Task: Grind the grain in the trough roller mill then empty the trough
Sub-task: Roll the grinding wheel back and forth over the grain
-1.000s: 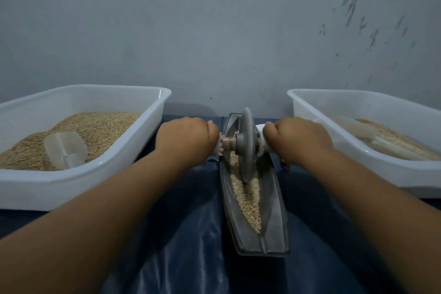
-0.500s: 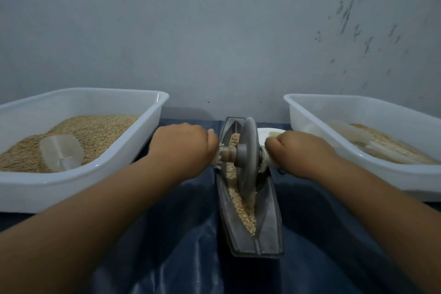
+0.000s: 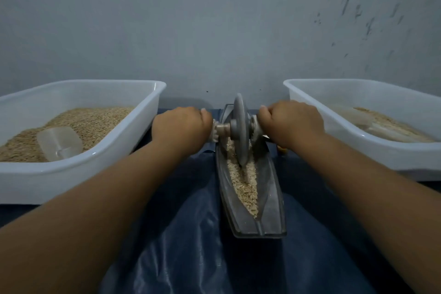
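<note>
A narrow grey boat-shaped trough (image 3: 272,205) lies lengthwise in front of me on a dark blue sheet. Pale crushed grain (image 3: 245,186) fills its groove. A grey roller wheel (image 3: 239,131) stands upright in the far half of the trough, on an axle with pale handles. My left hand (image 3: 181,126) is closed around the left handle and my right hand (image 3: 291,124) around the right handle. The handles are mostly hidden inside my fists.
A white tub (image 3: 78,174) on the left holds brown grain and a clear plastic scoop (image 3: 60,143). A second white tub (image 3: 358,93) on the right holds pale grain and a clear scoop (image 3: 372,126). A grey wall stands close behind. The blue sheet (image 3: 191,246) covers the table.
Both hands pulled the wheel toward me along the trough, then pushed it away again toward the far end, shifting the grain.
</note>
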`<state>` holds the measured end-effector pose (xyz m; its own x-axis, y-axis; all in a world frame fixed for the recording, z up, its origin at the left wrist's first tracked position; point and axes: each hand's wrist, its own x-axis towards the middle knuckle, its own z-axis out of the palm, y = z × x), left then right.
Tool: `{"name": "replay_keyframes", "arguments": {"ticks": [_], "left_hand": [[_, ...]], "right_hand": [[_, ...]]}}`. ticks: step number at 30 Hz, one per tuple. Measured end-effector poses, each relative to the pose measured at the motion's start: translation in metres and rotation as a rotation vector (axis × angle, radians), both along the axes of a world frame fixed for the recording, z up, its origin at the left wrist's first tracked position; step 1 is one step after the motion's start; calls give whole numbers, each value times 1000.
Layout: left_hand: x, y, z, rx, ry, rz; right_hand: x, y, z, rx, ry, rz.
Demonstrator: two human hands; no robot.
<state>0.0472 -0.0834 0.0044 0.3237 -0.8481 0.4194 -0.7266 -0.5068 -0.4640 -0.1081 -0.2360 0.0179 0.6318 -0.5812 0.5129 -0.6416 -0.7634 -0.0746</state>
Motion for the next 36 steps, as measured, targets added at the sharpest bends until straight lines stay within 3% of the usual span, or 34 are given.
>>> {"name": "replay_keyframes", "arguments": {"ticks": [3, 7, 10, 14, 18, 22, 27, 32, 36], "left_hand": [[7, -13, 3, -51, 55, 7], [6, -5, 1, 4, -72, -35], [-6, 10, 5, 86, -109, -94], [-23, 41, 8, 158, -50, -179], [-25, 59, 5, 139, -64, -212], [-12, 38, -10, 106, -34, -111], [13, -5, -5, 39, -103, 16], [18, -21, 8, 15, -127, -32], [1, -1, 14, 112, -48, -97]], "right_hand": [[11, -12, 0, -23, -20, -3], [-1, -6, -6, 11, -2, 36], [-24, 10, -3, 99, 132, 52], [-50, 33, 4, 242, 162, 54], [-62, 40, 7, 73, 151, 102], [-38, 35, 5, -113, 112, 105], [8, -7, 2, -35, 34, 7], [14, -25, -7, -10, -52, -12], [-12, -5, -5, 71, 117, 26]]}}
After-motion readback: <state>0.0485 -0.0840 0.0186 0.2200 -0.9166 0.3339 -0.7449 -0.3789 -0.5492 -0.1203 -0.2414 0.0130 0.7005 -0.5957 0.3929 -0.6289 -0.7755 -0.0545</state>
